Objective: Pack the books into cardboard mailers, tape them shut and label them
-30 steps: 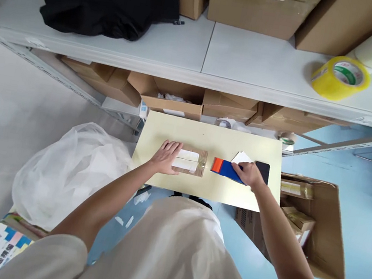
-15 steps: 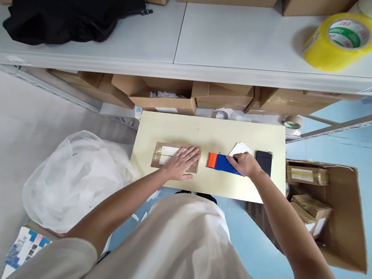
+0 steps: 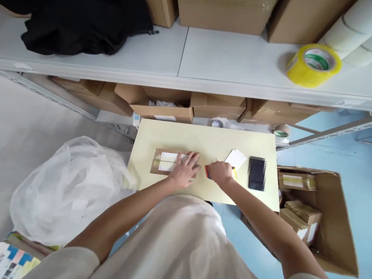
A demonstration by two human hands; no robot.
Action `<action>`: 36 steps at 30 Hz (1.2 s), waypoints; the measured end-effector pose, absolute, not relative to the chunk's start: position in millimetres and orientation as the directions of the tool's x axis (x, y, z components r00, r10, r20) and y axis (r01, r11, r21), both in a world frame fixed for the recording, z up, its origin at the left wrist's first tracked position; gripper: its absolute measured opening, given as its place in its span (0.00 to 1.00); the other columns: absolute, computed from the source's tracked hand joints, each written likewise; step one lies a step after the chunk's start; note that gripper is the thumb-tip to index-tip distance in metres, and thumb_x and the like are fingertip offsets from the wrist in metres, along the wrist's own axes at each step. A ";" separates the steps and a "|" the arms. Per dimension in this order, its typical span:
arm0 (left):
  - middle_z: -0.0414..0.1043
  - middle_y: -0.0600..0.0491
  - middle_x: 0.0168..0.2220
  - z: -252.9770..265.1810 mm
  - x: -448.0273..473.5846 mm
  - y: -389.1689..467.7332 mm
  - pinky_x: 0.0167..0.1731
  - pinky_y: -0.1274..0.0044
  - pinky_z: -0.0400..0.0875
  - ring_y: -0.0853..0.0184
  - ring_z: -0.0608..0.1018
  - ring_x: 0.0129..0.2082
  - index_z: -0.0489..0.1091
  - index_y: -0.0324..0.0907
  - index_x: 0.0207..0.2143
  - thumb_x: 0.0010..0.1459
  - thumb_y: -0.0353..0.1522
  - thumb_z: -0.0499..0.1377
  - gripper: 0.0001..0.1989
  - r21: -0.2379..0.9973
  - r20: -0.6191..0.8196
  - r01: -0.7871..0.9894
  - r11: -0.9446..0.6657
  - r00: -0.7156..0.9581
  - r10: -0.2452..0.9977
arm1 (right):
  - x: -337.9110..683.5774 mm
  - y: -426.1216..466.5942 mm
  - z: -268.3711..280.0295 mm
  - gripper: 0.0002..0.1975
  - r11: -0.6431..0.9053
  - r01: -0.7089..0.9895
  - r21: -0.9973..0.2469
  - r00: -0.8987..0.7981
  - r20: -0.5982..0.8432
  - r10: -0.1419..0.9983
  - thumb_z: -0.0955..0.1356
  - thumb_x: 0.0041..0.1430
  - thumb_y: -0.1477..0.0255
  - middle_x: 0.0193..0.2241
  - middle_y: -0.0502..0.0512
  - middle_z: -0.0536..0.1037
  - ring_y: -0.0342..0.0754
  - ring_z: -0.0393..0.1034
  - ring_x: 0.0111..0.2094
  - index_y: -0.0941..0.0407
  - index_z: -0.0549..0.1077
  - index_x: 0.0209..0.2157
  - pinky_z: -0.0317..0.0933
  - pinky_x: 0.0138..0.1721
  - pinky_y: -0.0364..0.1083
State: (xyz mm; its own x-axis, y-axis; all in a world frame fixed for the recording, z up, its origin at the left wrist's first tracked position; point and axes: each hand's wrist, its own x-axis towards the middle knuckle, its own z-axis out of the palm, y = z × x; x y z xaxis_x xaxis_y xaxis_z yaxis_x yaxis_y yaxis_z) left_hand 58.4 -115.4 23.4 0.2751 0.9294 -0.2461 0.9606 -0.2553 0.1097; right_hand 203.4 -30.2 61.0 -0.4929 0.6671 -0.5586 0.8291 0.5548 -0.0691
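On the pale yellow table lies a small cardboard box with clear tape and a white label on top. My left hand rests on the box's right end, fingers spread. Just to the right of the box, my right hand is closed around a blue and orange tape dispenser. Most of the dispenser is covered by the hand; a bit of yellow shows on its right side. Behind that hand lie white paper slips, with a black phone-like device farther right.
A grey shelf crosses above the table, holding a yellow tape roll, black cloth and cartons. An open carton with small boxes stands at the right. A translucent white bag sits at the left.
My right hand has moved left and turned the tape dispenser, which now shows less of its blue side. My left hand stays on the box. The camera view has shifted slightly.
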 end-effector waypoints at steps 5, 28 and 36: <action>0.38 0.38 0.68 32.1 57.4 -118.8 0.59 0.47 0.41 0.45 0.47 0.66 0.55 0.45 0.62 0.44 0.47 0.65 0.45 0.328 -0.175 0.934 -0.140 0.206 0.963 | 250.2 -51.2 44.3 0.24 0.285 0.953 -0.099 -0.301 -0.376 0.877 0.53 0.66 0.60 0.34 0.66 0.78 0.55 0.75 0.35 0.61 0.73 0.39 0.62 0.35 0.48; 0.60 0.41 0.60 -48.0 -68.9 -202.4 0.57 0.64 0.61 0.57 0.67 0.58 0.46 0.42 0.64 0.51 0.40 0.61 0.42 0.901 -0.231 0.317 0.295 -0.224 0.947 | 228.5 -127.7 -21.9 0.36 0.284 0.882 -0.376 -0.372 -0.188 0.909 0.64 0.56 0.69 0.58 0.67 0.63 0.62 0.57 0.59 0.56 0.47 0.65 0.57 0.55 0.58; 0.67 0.42 0.52 -45.3 -79.6 -189.6 0.45 0.69 0.71 0.59 0.74 0.48 0.62 0.38 0.55 0.52 0.45 0.58 0.30 0.931 -0.244 0.210 0.297 -0.245 0.938 | 176.4 -110.6 -11.4 0.29 0.001 0.621 -0.784 -0.327 -0.258 0.909 0.61 0.59 0.66 0.52 0.63 0.70 0.51 0.69 0.46 0.55 0.53 0.62 0.66 0.43 0.51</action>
